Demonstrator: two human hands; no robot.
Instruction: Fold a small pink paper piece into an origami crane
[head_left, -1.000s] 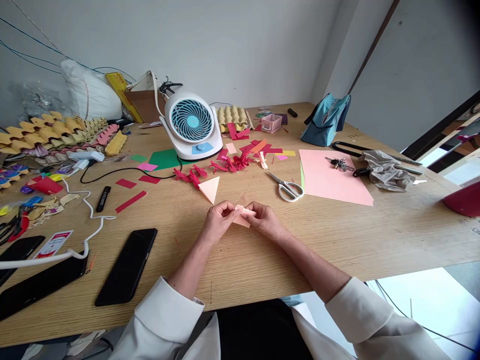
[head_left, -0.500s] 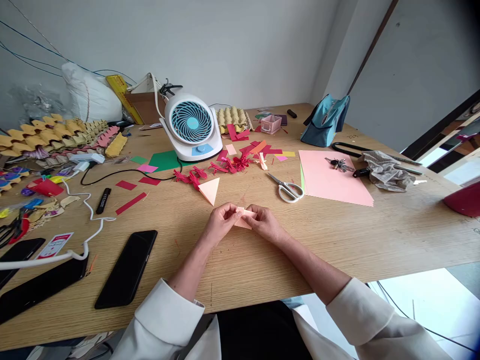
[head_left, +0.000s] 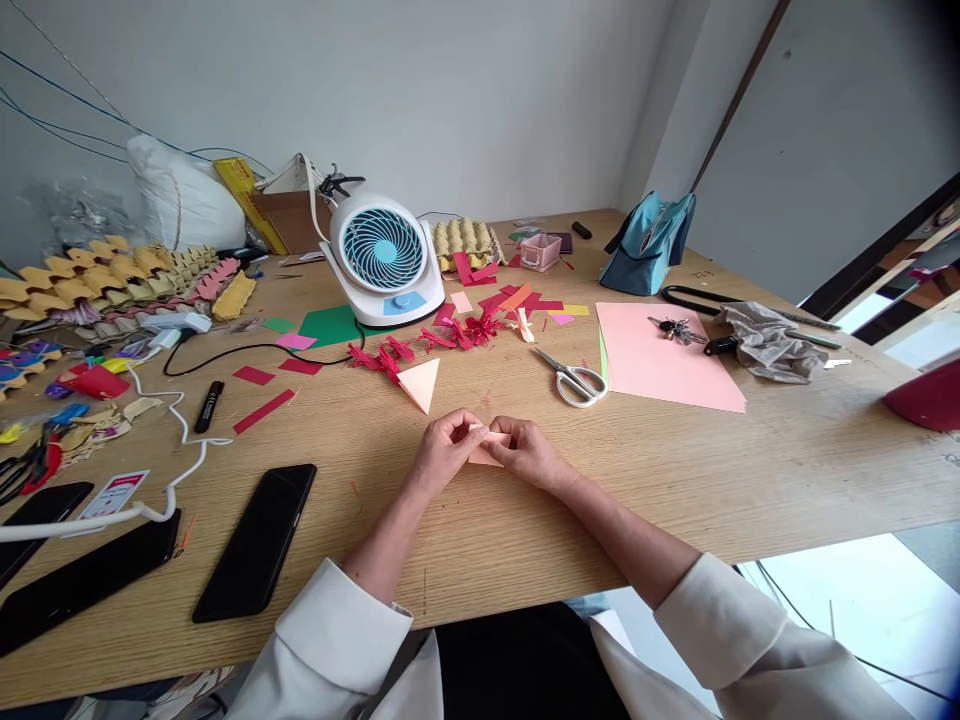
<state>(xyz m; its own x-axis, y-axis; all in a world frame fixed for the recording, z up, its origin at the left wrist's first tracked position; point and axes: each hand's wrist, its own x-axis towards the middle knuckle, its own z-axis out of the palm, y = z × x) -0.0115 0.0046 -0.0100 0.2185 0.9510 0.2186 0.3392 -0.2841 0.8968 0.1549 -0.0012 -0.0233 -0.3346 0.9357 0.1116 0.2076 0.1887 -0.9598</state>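
Between my two hands is a small piece of pale peach paper [head_left: 486, 456], partly covered by the fingers. My left hand [head_left: 448, 447] pinches its left side with thumb and fingertips. On the other side my right hand [head_left: 527, 452] is closed on the same paper, the thumbs nearly meeting. Just beyond the left hand lies a folded peach paper triangle [head_left: 420, 383]. Behind it runs a row of crinkled red paper pieces [head_left: 480, 328]. White-handled scissors [head_left: 577, 383] rest to the right of my hands.
A white fan [head_left: 384, 250] stands at the back. Pink paper sheets [head_left: 660, 370] with keys [head_left: 679, 330] on them lie at right, near a blue bag [head_left: 651, 245]. Left are a black phone [head_left: 255, 545], a marker [head_left: 208, 407], a white cable [head_left: 196, 468] and egg cartons [head_left: 82, 275].
The peach paper has shifted slightly in my fingers, and less of its upper edge shows. Both hands keep their pinch in nearly the same spot.
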